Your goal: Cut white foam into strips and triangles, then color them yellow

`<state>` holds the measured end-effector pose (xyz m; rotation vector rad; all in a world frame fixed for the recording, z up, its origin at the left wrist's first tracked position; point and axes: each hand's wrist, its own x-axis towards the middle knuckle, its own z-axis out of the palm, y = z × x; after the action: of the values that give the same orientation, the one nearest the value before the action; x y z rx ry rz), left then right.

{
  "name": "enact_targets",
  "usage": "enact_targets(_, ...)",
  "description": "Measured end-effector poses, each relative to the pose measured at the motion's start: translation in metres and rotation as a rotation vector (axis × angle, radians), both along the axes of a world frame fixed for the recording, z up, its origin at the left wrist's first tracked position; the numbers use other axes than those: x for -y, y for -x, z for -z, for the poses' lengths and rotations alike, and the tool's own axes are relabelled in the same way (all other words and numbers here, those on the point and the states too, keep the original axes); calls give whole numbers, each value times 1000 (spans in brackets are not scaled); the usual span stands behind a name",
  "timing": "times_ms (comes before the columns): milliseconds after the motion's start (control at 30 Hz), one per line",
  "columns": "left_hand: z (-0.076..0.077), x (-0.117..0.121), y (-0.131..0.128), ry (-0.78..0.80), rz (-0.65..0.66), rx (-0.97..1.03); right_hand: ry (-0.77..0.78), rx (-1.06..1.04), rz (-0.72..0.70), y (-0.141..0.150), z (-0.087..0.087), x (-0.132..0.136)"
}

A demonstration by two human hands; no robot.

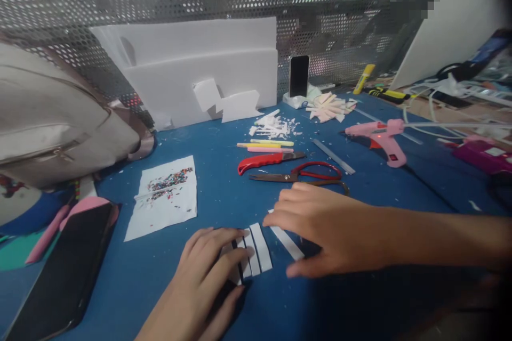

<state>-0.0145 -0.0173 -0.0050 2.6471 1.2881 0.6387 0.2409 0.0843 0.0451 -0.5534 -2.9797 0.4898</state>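
Note:
My left hand [204, 272] lies on a row of narrow white strips [256, 253] on the blue table [224, 192], fingers stretched flat and pressing on the left ones. My right hand [320, 229] reaches in from the right, fingers extended over another white strip [286, 241] that lies at an angle just right of the row. Neither hand grips anything. Red-handled scissors [304, 173] lie just beyond my right hand, and a red utility knife [266, 161] lies behind them.
A white sheet with glitter bits [166, 197] lies to the left. A dark phone [60, 272] sits at the near left, below a beige bag [52, 122]. A pink glue gun [380, 138], white foam boards [200, 74], cut scraps [274, 127] and an upright phone [299, 75] lie farther back.

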Motion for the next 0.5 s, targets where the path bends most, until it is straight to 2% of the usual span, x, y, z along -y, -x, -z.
enact_targets(133,-1,1,-1,33,-32,5,-36,58,-34,-9,2,4)
enact_targets(300,-3,3,-2,14,-45,-7,1,103,-2,-9,3,4)
enact_targets(500,-2,3,-2,22,-39,0,28,10,68,0,4,0)
